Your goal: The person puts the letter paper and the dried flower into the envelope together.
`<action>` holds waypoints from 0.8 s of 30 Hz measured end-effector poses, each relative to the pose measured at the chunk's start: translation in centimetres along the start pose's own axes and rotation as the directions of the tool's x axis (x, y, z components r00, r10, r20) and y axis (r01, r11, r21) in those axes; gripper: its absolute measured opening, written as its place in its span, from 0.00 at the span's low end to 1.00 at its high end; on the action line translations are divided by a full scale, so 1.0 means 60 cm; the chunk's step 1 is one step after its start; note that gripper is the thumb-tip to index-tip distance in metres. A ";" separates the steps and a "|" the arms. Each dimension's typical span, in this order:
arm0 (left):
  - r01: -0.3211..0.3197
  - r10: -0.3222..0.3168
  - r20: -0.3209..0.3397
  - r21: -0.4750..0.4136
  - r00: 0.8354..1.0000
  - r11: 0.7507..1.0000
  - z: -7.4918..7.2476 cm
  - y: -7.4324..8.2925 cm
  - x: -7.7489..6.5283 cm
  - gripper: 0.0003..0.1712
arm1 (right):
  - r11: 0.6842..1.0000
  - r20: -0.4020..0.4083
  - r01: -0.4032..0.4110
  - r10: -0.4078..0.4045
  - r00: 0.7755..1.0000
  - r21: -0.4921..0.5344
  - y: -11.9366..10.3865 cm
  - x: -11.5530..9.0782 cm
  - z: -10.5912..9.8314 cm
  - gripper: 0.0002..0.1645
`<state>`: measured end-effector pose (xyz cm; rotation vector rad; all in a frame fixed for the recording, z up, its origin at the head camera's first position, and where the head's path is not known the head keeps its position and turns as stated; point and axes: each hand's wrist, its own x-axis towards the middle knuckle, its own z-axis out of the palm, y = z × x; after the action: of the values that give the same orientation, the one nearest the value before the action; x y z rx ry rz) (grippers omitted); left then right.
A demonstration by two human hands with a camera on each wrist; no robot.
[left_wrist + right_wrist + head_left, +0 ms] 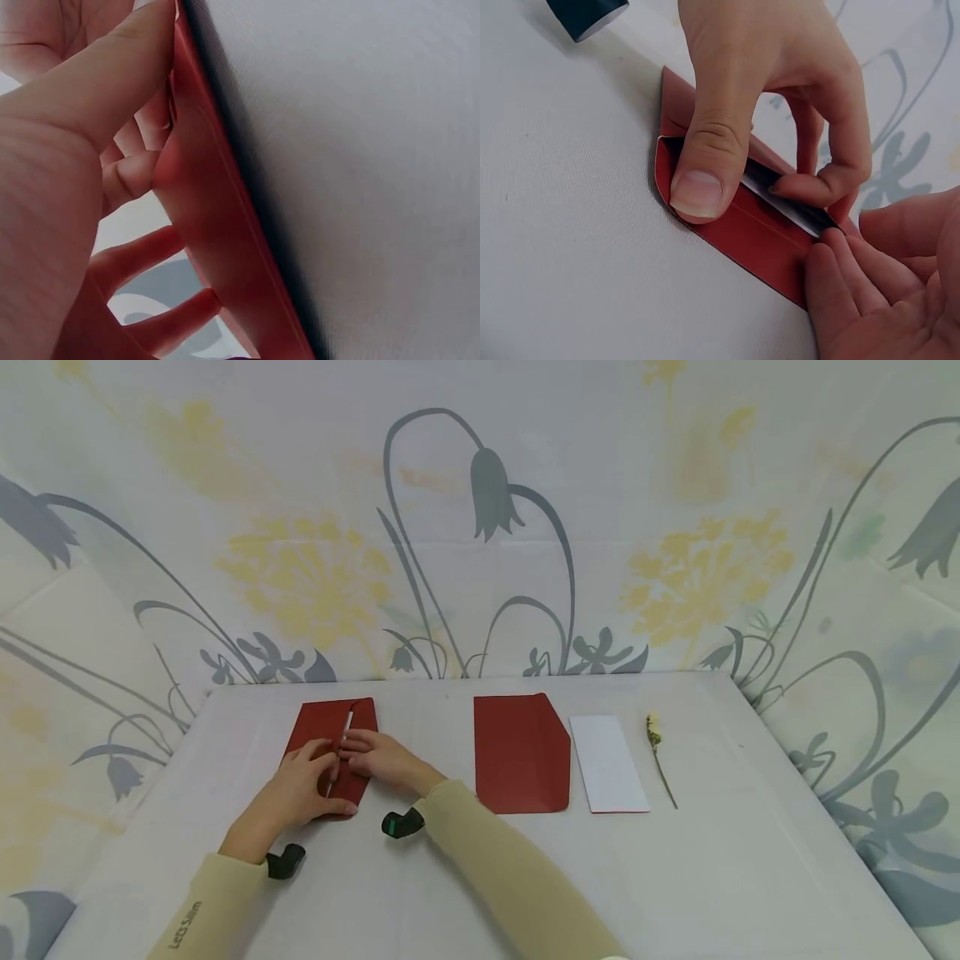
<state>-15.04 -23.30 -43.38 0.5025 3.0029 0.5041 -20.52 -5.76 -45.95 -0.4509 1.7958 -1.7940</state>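
On the left of the table, both hands work at a red envelope (pixel 322 718) with its mouth parted. A thin white edge, perhaps a card (pixel 799 216), shows inside the opening. My left hand (pixel 298 789) grips the envelope, its thumb on the near end and its bent fingers along the far side in the left wrist view. Beside it, my right hand (pixel 390 762) holds the envelope's right side with its fingertips at the mouth's edge. The hands cover much of the envelope's middle.
A second red envelope (pixel 517 756), flap to the right, lies mid-table. Next to it are a white rectangular card (pixel 609 764) with a red lower edge and a yellow flower (pixel 657 747) on a stem. A floral cloth (pixel 442 568) hangs behind the white tabletop (pixel 465 885).
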 end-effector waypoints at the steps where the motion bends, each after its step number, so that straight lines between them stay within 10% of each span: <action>1: 0.001 -0.001 0.006 0.001 1.000 1.000 0.000 0.000 0.000 0.27 | 1.000 -0.001 0.003 -0.003 1.000 -0.013 0.000 0.000 0.000 0.33; 24: 0.005 -0.004 0.041 -0.015 0.999 1.000 0.004 -0.001 0.004 0.24 | 0.972 -0.011 0.033 -0.036 0.999 -0.231 -0.008 -0.019 -0.018 0.28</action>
<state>-15.24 -23.22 -43.66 0.4989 2.9581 0.5085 -20.32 -4.25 -45.34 -0.5631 2.0291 -1.6203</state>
